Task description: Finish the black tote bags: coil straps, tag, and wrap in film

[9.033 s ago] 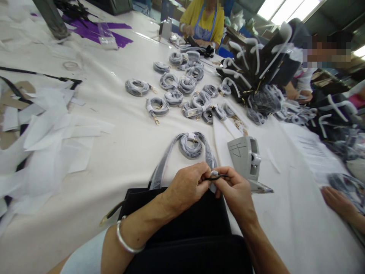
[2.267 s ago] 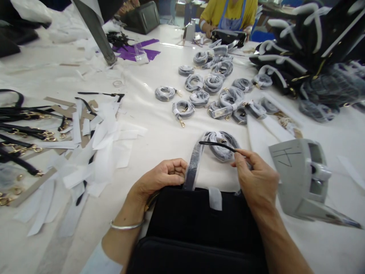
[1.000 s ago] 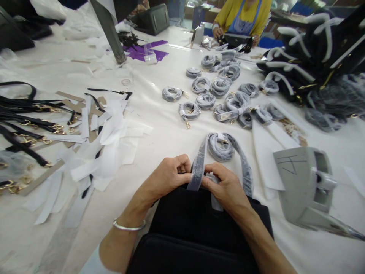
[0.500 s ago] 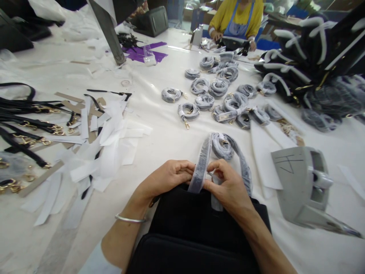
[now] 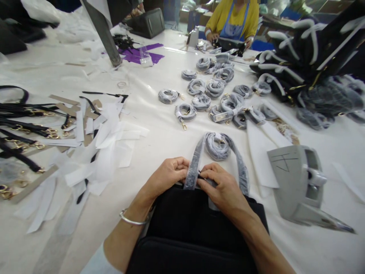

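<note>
A black handbag [image 5: 196, 232] lies in front of me, its top edge facing away. Clear plastic film wraps its arched handle [image 5: 193, 163]. My left hand [image 5: 169, 177] is closed at the bag's top edge, fingertips by the left foot of the handle. Just right of that foot, my right hand [image 5: 222, 186] pinches a small dark piece at the bag's top; its kind is hidden by the fingers. Under my right hand a film-covered tab [image 5: 213, 205] shows on the bag's front. A film-wrapped coiled strap [image 5: 217, 146] sits behind, within the handle's arch.
More wrapped coiled straps [image 5: 201, 102] lie beyond. A grey tape dispenser [image 5: 296, 182] stands right, near white sheets [image 5: 259, 152]. Black straps with gold clasps [image 5: 25, 125] and paper strips [image 5: 107, 125] cover the left. Black bags [image 5: 308, 64] pile up at right. A co-worker [image 5: 234, 23] sits opposite.
My right hand has turned and its fingers have moved left towards the handle's foot, now pinching a dark piece. The handle leans less. The whole view has shifted slightly.
</note>
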The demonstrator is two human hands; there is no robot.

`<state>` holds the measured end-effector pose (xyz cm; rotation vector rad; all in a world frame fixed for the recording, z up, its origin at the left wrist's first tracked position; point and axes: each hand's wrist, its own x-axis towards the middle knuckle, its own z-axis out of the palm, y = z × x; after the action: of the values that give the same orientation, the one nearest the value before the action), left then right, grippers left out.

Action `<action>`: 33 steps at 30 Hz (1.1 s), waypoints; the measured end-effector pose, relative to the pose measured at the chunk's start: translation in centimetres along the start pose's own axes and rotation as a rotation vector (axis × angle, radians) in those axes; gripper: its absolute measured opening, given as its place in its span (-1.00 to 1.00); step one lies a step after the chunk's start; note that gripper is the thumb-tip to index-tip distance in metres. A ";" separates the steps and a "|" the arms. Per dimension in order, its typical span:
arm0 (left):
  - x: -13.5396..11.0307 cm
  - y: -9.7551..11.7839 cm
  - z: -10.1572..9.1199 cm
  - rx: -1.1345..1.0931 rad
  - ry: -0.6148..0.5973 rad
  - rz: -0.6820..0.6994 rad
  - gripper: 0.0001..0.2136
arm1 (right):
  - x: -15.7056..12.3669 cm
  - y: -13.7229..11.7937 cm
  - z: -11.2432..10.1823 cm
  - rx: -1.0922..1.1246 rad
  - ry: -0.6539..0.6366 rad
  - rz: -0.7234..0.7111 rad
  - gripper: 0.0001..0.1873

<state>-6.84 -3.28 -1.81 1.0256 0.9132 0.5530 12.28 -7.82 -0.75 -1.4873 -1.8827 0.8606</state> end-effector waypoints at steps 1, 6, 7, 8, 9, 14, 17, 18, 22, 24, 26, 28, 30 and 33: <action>0.0 0.0 0.0 0.068 0.032 0.034 -0.81 | 0.0 0.0 -0.1 0.008 0.010 0.009 -0.90; -0.7 0.8 0.6 0.593 0.396 0.575 -0.88 | 0.3 -0.2 -1.2 0.159 0.067 0.252 -0.81; -0.9 1.0 0.9 0.695 0.369 0.691 -0.86 | 0.3 -0.3 -1.3 0.237 0.059 0.317 -0.78; -1.0 1.1 1.2 0.787 0.313 0.773 -0.84 | 0.3 -0.4 -1.4 0.330 0.039 0.375 -0.75; -1.0 1.0 1.4 0.870 0.257 0.814 -0.82 | 0.2 -0.6 -1.4 0.426 0.013 0.420 -0.73; -0.6 0.1 1.8 1.061 0.221 0.764 -0.91 | -0.3 -1.3 -1.1 0.762 -0.111 0.542 -0.66; -0.6 -0.1 1.7 0.898 0.280 0.723 -0.93 | -0.3 -1.6 -1.3 0.935 -0.077 0.526 -0.66; -0.6 0.0 1.8 0.801 0.293 0.678 -0.94 | -0.3 -1.7 -1.4 0.990 -0.043 0.505 -0.67; -0.9 0.6 1.9 0.316 0.272 0.372 -0.91 | 0.0 -1.9 -1.6 1.031 0.010 0.427 -0.70; -0.8 0.7 1.9 0.120 0.255 0.269 -0.87 | 0.0 -1.7 -1.3 0.965 0.021 0.373 -0.63; -0.7 0.7 1.8 0.003 0.253 0.233 -0.84 | 0.0 -1.5 -0.9 0.851 0.093 0.276 -0.66; -0.6 0.6 1.7 -0.057 0.264 0.231 -0.81 | -0.1 -1.4 -0.7 0.687 0.161 0.192 -0.79; -0.5 0.6 1.5 -0.081 0.264 0.239 -0.79 | -0.2 -1.4 -0.7 0.556 0.180 0.158 -0.86; -0.6 0.5 1.4 -0.082 0.188 0.222 -0.82 | -0.4 -1.6 -0.8 0.530 0.177 0.262 -0.74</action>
<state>-5.94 -4.22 -0.83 1.0191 0.9392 0.8782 12.04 -8.32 0.99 -1.4249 -1.2188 1.1928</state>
